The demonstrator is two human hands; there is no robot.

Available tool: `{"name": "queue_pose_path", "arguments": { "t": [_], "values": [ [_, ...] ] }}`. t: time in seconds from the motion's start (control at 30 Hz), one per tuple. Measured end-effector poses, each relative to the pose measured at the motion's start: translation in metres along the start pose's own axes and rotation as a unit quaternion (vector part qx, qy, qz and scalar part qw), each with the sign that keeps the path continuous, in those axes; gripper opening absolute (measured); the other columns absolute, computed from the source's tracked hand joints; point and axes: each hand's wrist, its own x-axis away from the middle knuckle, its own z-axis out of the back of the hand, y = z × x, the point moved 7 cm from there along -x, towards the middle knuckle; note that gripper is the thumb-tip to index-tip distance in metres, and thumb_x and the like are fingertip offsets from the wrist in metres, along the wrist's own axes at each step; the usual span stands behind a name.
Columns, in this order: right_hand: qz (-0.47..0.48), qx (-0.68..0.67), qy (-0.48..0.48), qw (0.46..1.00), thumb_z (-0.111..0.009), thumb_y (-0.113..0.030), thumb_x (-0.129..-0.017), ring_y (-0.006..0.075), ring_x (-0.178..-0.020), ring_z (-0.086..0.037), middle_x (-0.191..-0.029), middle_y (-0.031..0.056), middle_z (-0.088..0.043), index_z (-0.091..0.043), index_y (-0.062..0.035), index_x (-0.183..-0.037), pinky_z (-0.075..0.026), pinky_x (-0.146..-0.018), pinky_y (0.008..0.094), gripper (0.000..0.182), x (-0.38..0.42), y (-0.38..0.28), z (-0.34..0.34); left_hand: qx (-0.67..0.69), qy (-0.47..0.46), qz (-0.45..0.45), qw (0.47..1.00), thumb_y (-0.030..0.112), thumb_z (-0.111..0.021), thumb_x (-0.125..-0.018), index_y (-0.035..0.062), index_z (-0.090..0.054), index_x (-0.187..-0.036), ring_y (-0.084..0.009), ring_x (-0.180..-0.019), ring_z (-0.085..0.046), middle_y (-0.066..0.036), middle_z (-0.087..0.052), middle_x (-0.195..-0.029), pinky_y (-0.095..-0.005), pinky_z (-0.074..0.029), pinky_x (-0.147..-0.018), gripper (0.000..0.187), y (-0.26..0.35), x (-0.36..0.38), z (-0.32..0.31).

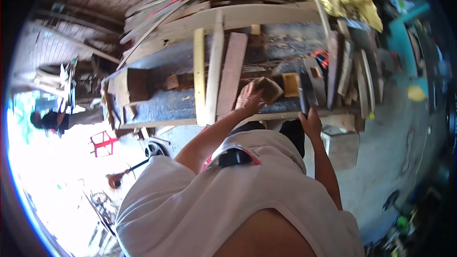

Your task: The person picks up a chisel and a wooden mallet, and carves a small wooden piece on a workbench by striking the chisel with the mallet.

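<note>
My left hand [249,99] rests against a brown wooden block [267,91] near the front edge of the workbench [166,110], its fingers at the block's left side. My right hand [312,123] is closed round the handle of a dark tool [303,96], which points away from me over the bench; its exact kind is hard to make out. Between the block and the tool lies a small yellowish wooden piece [291,84]. Left of my left hand, a reddish plank [232,71], a pale plank [214,74] and a yellow plank [199,74] lie side by side across the bench.
A wooden box-like block [134,86] stands at the bench's left end. Long boards [238,14] are stacked along the back. Several wood strips [346,66] lie at the right, near crumpled yellow material [350,5]. Another person [51,120] is at the far left.
</note>
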Motion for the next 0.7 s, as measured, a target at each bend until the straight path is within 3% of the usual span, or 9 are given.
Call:
{"name": "queue_pose_path", "arguments": {
  "t": [0.07,0.13,0.4,0.47,0.5,0.57,0.6,0.67,0.7],
  "values": [
    [-0.024,0.001,-0.036,0.999,-0.062,-0.040,-0.093,0.0480,-0.106,-0.060,-0.113,0.0298,-0.061,-0.052,0.0054,-0.122,-0.048,-0.085,0.0529,0.056,-0.005,0.000,-0.010,0.004,0.050,-0.024,0.998,0.026,-0.082,-0.073,0.0161,-0.054,-0.137,-0.0433,-0.135,-0.040,-0.022,-0.041,-0.143,-0.0509,-0.036,-0.113,0.070,0.008,0.003,0.010],
    [0.000,-0.031,0.069,0.997,-0.062,-0.040,-0.094,0.0481,-0.103,-0.062,-0.112,0.0309,-0.061,-0.051,0.0049,-0.118,-0.049,-0.087,0.0545,0.052,-0.003,-0.003,0.003,0.025,0.039,-0.028,0.999,0.023,-0.081,-0.074,0.0182,-0.053,-0.138,-0.0434,-0.137,-0.038,-0.022,-0.035,-0.149,-0.0500,-0.036,-0.114,0.071,0.010,0.004,0.016],
    [-0.032,0.020,-0.016,0.999,-0.059,-0.039,-0.097,0.0474,-0.106,-0.064,-0.113,0.0323,-0.063,-0.050,0.0056,-0.125,-0.050,-0.086,0.0531,0.054,-0.017,-0.002,-0.013,0.093,0.016,-0.020,0.995,0.023,-0.077,-0.079,0.0162,-0.042,-0.150,-0.0488,-0.139,-0.035,-0.022,-0.025,-0.158,-0.0533,-0.038,-0.114,0.079,0.001,0.008,0.012],
    [0.040,0.023,0.166,0.985,-0.060,-0.039,-0.097,0.0468,-0.097,-0.066,-0.107,0.0291,-0.067,-0.048,0.0034,-0.132,-0.052,-0.081,0.0541,0.057,-0.015,0.004,-0.014,0.103,0.008,-0.022,0.994,0.026,-0.076,-0.081,0.0158,-0.041,-0.151,-0.0497,-0.141,-0.032,-0.023,-0.026,-0.158,-0.0532,-0.035,-0.116,0.079,-0.003,0.011,0.007],
    [0.027,0.029,0.166,0.985,-0.060,-0.039,-0.097,0.0468,-0.097,-0.066,-0.107,0.0291,-0.067,-0.048,0.0034,-0.132,-0.052,-0.081,0.0541,0.057,-0.011,-0.005,-0.001,0.079,0.017,-0.011,0.997,0.029,-0.077,-0.082,0.0157,-0.040,-0.152,-0.0489,-0.143,-0.030,-0.024,-0.027,-0.158,-0.0524,-0.032,-0.118,0.080,-0.009,0.011,-0.001],
    [-0.093,-0.007,0.029,0.995,-0.061,-0.044,-0.096,0.0459,-0.111,-0.062,-0.119,0.0306,-0.064,-0.041,0.0003,-0.140,-0.050,-0.087,0.0535,0.065,-0.015,-0.007,0.005,0.055,0.061,-0.068,0.994,0.030,-0.077,-0.083,0.0154,-0.040,-0.151,-0.0485,-0.140,-0.032,-0.026,-0.027,-0.156,-0.0529,-0.034,-0.116,0.080,-0.012,0.012,-0.009],
    [-0.091,0.001,0.041,0.995,-0.062,-0.041,-0.096,0.0454,-0.112,-0.061,-0.121,0.0290,-0.063,-0.041,-0.0029,-0.141,-0.050,-0.086,0.0539,0.063,-0.017,-0.004,0.008,0.057,0.097,-0.108,0.988,0.031,-0.078,-0.082,0.0164,-0.040,-0.151,-0.0501,-0.137,-0.035,-0.028,-0.027,-0.155,-0.0543,-0.035,-0.114,0.080,-0.010,0.013,-0.006],
    [-0.105,0.014,0.060,0.993,-0.062,-0.039,-0.096,0.0449,-0.112,-0.061,-0.123,0.0274,-0.062,-0.040,-0.0062,-0.142,-0.051,-0.085,0.0542,0.061,-0.016,0.007,0.011,0.113,0.061,-0.075,0.989,0.030,-0.078,-0.083,0.0169,-0.039,-0.151,-0.0493,-0.137,-0.036,-0.026,-0.027,-0.156,-0.0535,-0.038,-0.113,0.079,-0.008,0.014,0.002],
    [-0.049,0.027,0.097,0.994,-0.064,-0.034,-0.095,0.0418,-0.112,-0.061,-0.122,0.0235,-0.061,-0.043,-0.0073,-0.140,-0.052,-0.084,0.0512,0.057,-0.017,0.002,0.018,0.104,0.023,-0.051,0.993,0.029,-0.078,-0.083,0.0181,-0.038,-0.151,-0.0482,-0.136,-0.037,-0.025,-0.027,-0.156,-0.0527,-0.040,-0.112,0.080,-0.006,0.014,0.006]
  ]
}}
